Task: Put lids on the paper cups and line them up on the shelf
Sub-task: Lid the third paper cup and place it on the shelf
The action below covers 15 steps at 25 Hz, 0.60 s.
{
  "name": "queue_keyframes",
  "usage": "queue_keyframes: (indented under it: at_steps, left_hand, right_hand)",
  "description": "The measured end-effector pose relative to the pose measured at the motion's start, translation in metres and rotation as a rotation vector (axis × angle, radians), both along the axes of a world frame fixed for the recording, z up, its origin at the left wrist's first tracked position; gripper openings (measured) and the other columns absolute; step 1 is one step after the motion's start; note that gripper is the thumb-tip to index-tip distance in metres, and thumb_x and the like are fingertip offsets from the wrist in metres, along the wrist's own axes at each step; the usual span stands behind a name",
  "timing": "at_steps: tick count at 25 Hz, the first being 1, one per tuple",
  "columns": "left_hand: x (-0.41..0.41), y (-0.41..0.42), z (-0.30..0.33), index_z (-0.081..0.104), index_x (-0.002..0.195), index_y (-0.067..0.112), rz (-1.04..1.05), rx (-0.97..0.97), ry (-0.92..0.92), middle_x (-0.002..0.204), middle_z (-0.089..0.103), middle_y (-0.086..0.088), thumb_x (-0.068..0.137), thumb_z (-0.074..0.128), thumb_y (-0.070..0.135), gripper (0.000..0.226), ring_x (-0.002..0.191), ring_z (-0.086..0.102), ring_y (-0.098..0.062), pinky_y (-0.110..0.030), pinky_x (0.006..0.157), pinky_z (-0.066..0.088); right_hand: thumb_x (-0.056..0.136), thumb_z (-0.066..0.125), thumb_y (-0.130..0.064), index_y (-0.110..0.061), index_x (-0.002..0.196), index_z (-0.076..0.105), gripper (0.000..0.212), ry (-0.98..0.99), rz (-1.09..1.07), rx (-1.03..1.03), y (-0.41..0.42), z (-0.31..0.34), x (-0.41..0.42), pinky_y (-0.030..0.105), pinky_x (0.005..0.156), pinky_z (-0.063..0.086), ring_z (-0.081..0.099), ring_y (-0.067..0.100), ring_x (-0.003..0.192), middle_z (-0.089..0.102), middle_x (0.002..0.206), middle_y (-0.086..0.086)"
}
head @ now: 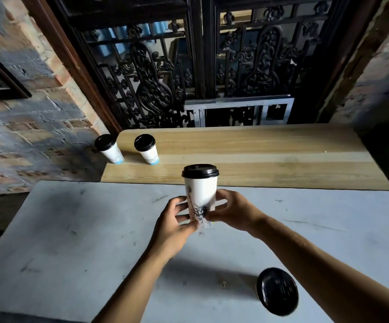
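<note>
A white paper cup (201,191) with a black lid and a dark printed figure is held upright above the white table (72,229). My left hand (174,221) grips its lower left side and my right hand (233,212) grips its lower right side. Two more lidded white cups stand on the wooden shelf (258,155) behind the table: one (108,148) at the shelf's far left end, the other (146,148) just right of it. A loose black lid (277,291) lies on the table near my right forearm.
A dark carved wooden screen (188,66) rises behind the shelf, with a metal frame (240,110) leaning at its foot. Brick walls stand at the left (25,136) and the right. The shelf is bare to the right of the two cups.
</note>
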State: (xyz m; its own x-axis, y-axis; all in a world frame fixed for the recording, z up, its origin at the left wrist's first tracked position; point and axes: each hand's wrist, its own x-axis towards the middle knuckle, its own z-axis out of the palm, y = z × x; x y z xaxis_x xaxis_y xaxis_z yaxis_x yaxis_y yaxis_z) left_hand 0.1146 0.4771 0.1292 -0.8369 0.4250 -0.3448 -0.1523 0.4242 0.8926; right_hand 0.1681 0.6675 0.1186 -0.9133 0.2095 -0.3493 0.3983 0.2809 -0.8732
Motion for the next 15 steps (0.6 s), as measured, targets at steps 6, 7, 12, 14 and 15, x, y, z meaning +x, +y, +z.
queue_keyframes:
  at_steps: [6, 7, 12, 14, 15]
  left_hand:
    - [-0.115, 0.046, -0.067, 0.055, 0.116, 0.035, -0.105, -0.134, -0.001, 0.122, 0.071, 0.009, 0.071, 0.080, 0.018, 0.054, 0.104, 0.072, -0.010, -0.038, 0.087, 0.062]
    - [-0.138, 0.056, -0.079, 0.054, 0.116, 0.033, -0.112, -0.150, -0.011, 0.118, 0.071, 0.010, 0.068, 0.082, 0.023, 0.056, 0.104, 0.072, -0.009, -0.036, 0.087, 0.061]
    - [-0.243, 0.111, -0.144, 0.049, 0.127, 0.020, -0.140, -0.173, 0.155, 0.105, 0.066, 0.005, 0.072, 0.082, 0.016, 0.065, 0.096, 0.067, -0.016, -0.034, 0.090, 0.057]
    - [-0.277, 0.132, -0.169, 0.044, 0.121, 0.027, -0.144, -0.126, 0.201, 0.107, 0.070, 0.004, 0.070, 0.076, 0.012, 0.062, 0.098, 0.071, -0.020, -0.046, 0.084, 0.062]
    - [-0.291, 0.141, -0.181, 0.043, 0.120, 0.028, -0.150, -0.121, 0.223, 0.108, 0.072, 0.001, 0.068, 0.073, 0.013, 0.062, 0.099, 0.072, -0.022, -0.049, 0.080, 0.063]
  right_hand:
    - [0.069, 0.089, -0.021, -0.015, 0.128, 0.053, 0.069, -0.106, -0.047, 0.082, 0.027, -0.065, -0.109, 0.039, 0.088, 0.059, 0.067, 0.015, 0.105, 0.070, 0.116, -0.001]
    - [0.068, 0.091, -0.024, -0.014, 0.129, 0.052, 0.073, -0.103, -0.047, 0.119, 0.033, -0.080, -0.132, 0.041, 0.089, 0.059, 0.068, 0.017, 0.105, 0.070, 0.116, 0.001]
    - [0.067, 0.093, -0.028, -0.009, 0.133, 0.052, 0.080, 0.017, -0.113, 0.308, 0.068, -0.143, -0.232, 0.046, 0.090, 0.060, 0.071, 0.026, 0.109, 0.073, 0.123, 0.011]
    - [0.072, 0.090, -0.025, -0.009, 0.131, 0.056, 0.070, 0.075, -0.128, 0.368, 0.084, -0.163, -0.258, 0.035, 0.085, 0.062, 0.072, 0.017, 0.104, 0.075, 0.121, 0.007]
    - [0.074, 0.090, -0.022, -0.009, 0.131, 0.056, 0.068, 0.122, -0.125, 0.382, 0.091, -0.171, -0.268, 0.025, 0.082, 0.061, 0.070, 0.012, 0.101, 0.075, 0.119, 0.003]
